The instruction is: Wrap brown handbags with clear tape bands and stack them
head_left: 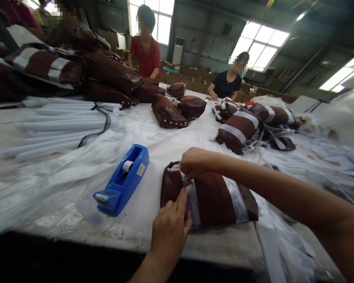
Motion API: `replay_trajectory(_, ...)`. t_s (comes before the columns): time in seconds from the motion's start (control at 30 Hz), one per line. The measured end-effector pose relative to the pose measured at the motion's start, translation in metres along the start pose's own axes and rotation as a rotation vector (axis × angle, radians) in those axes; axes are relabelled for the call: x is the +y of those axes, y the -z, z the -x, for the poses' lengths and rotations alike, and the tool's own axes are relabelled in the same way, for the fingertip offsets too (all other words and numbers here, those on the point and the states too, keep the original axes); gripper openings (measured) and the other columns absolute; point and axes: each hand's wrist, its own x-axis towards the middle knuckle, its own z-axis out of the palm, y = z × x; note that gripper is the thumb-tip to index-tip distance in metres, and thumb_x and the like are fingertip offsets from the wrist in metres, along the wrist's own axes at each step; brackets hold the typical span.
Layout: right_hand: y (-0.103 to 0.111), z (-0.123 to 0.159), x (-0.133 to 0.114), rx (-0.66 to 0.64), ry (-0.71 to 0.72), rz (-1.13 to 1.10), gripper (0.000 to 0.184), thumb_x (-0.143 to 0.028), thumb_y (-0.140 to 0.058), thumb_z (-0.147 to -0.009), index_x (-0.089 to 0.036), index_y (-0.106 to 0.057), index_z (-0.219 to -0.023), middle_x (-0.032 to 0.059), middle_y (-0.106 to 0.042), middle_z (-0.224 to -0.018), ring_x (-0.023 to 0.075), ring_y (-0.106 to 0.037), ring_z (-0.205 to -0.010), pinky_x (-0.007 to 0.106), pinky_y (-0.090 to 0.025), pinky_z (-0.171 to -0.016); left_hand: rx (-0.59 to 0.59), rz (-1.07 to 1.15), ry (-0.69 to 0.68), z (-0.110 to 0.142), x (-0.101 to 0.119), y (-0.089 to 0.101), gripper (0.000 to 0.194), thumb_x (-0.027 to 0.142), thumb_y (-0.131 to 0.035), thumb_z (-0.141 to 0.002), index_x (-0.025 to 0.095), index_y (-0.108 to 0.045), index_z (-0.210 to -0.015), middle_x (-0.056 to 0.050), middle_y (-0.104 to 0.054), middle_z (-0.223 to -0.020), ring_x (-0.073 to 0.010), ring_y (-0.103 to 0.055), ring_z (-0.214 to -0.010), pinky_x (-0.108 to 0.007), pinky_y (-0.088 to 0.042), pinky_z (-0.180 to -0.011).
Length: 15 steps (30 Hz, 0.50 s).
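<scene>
A brown leather bag (212, 198) lies on its side at the near edge of the white table (153, 155), with two clear plastic bands wrapped round it. My left hand (169, 228) rests against the bag's near left side, fingers pressed on the left band. Reaching in from the right, my right hand (194, 162) pinches the top of that same band near the bag's handle. A blue tape dispenser (122, 180) stands just left of the bag.
Rolled white paper tubes (56, 125) lie at the left. Piles of brown bags (106, 78) and banded bags (242, 127) cover the far side. Two people (146, 47) work across the table. Loose plastic sheets (327, 157) spread to the right.
</scene>
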Motion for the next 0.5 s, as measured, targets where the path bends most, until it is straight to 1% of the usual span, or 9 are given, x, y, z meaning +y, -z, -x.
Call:
replay_trajectory(0.07,-0.005,-0.006,0.010,-0.045,-0.047,-0.095,0.049,-0.069,-0.072,-0.071,-0.020,-0.077,-0.077,0.0022,-0.068,-0.062,0.0136,-0.054,-0.056,0.026,-0.028,-0.057,0.007,0.000,-0.008,0.001,-0.001,-0.002,0.058,0.018,-0.056,-0.088,0.021,-0.047,-0.144,-0.002,-0.066,-0.082,-0.0177,-0.059,-0.073,-0.029,-0.050,-0.071)
replay_trajectory(0.17,-0.016,-0.011,0.031,-0.157,-0.138,-0.355,0.053,-0.070,-0.074,-0.067,-0.018,-0.076,-0.079,-0.0020,-0.067,-0.061,0.0111,-0.053,-0.056,0.024,-0.031,-0.057,0.016,-0.001,-0.012,0.001,-0.001,-0.004,0.058,0.017,-0.057,-0.086,0.020,-0.047,-0.144,-0.002,-0.068,-0.084,-0.0174,-0.060,-0.073,-0.029,-0.051,-0.071)
replay_trajectory(0.2,-0.020,-0.011,0.039,-0.154,-0.197,-0.402,0.051,-0.067,-0.076,-0.067,-0.018,-0.077,-0.080,-0.0022,-0.068,-0.063,0.0113,-0.055,-0.057,0.023,-0.033,-0.058,0.020,-0.003,-0.014,0.002,-0.001,-0.003,0.059,0.016,-0.058,-0.086,0.020,-0.047,-0.144,-0.002,-0.068,-0.085,-0.0174,-0.060,-0.073,-0.029,-0.051,-0.071)
replay_trajectory(0.23,-0.022,-0.010,0.045,-0.120,-0.270,-0.411,0.048,-0.064,-0.077,-0.068,-0.017,-0.077,-0.080,-0.0013,-0.069,-0.065,0.0123,-0.057,-0.060,0.023,-0.035,-0.058,0.024,-0.005,-0.017,0.001,-0.001,-0.003,0.059,0.016,-0.058,-0.086,0.020,-0.048,-0.143,-0.002,-0.068,-0.085,-0.0173,-0.060,-0.072,-0.029,-0.052,-0.070)
replay_trajectory(0.3,-0.024,-0.003,0.053,0.014,-0.420,-0.343,0.038,-0.053,-0.078,-0.073,-0.015,-0.077,-0.081,0.0039,-0.073,-0.073,0.0171,-0.063,-0.069,0.024,-0.038,-0.062,0.029,-0.004,-0.024,0.001,-0.001,-0.001,0.059,0.016,-0.059,-0.085,0.020,-0.048,-0.143,-0.002,-0.069,-0.086,-0.0172,-0.061,-0.071,-0.029,-0.053,-0.070)
replay_trajectory(0.37,-0.027,0.008,0.047,0.157,-0.509,-0.268,0.029,-0.042,-0.069,-0.085,-0.015,-0.077,-0.091,0.0105,-0.075,-0.090,0.0228,-0.067,-0.085,0.027,-0.043,-0.071,0.029,0.000,-0.021,0.001,0.000,0.001,0.060,0.015,-0.060,-0.084,0.020,-0.049,-0.142,-0.003,-0.071,-0.088,-0.0174,-0.061,-0.071,-0.029,-0.054,-0.070)
replay_trajectory(0.43,-0.034,0.021,0.027,0.322,-0.513,-0.274,0.032,-0.037,-0.052,-0.098,-0.017,-0.073,-0.112,0.0129,-0.073,-0.113,0.0239,-0.066,-0.103,0.030,-0.046,-0.084,0.021,0.006,-0.019,0.000,0.000,0.002,0.061,0.014,-0.061,-0.083,0.020,-0.049,-0.143,-0.004,-0.073,-0.098,-0.0179,-0.063,-0.075,-0.030,-0.055,-0.071)
replay_trajectory(0.5,-0.049,0.031,-0.002,0.514,-0.427,-0.339,0.041,-0.040,-0.042,-0.102,-0.019,-0.064,-0.130,0.0119,-0.067,-0.129,0.0227,-0.062,-0.116,0.032,-0.045,-0.099,0.004,0.014,-0.027,0.001,0.000,0.001,0.060,0.013,-0.060,-0.084,0.020,-0.049,-0.142,-0.006,-0.072,-0.116,-0.0185,-0.065,-0.082,-0.031,-0.056,-0.073)
